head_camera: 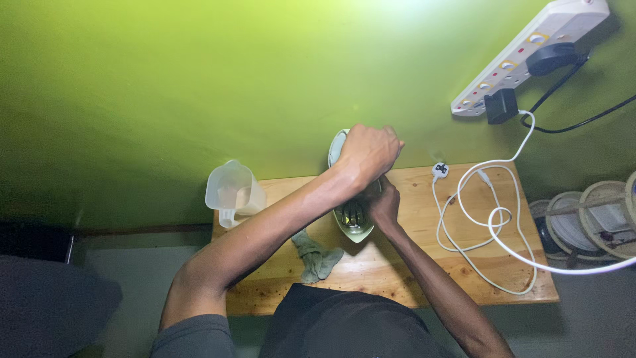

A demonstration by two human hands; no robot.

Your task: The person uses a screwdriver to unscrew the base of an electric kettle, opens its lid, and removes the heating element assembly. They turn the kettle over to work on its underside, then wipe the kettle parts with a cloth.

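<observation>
My left hand clenches the top of the upright iron, my right hand grips its body; it seems heavy, rigid, smooth-sided, best held by the handle.

1. One view only: head-worn camera, looking steeply down from above the person's own torso.
2. Faces the green wall; wall fills the top half, 9 through 3 o'clock.
3. Wooden surface sits centre frame, far edge against the wall, near edge at the person's body at 6 o'clock.
4. Close range: both forearms run up from 6 o'clock to frame centre.
5. Wide field: power strip on the wall at 2 o'clock, floor visible at 8 and 4 o'clock.
6. No second view, so no overlap to report.
</observation>
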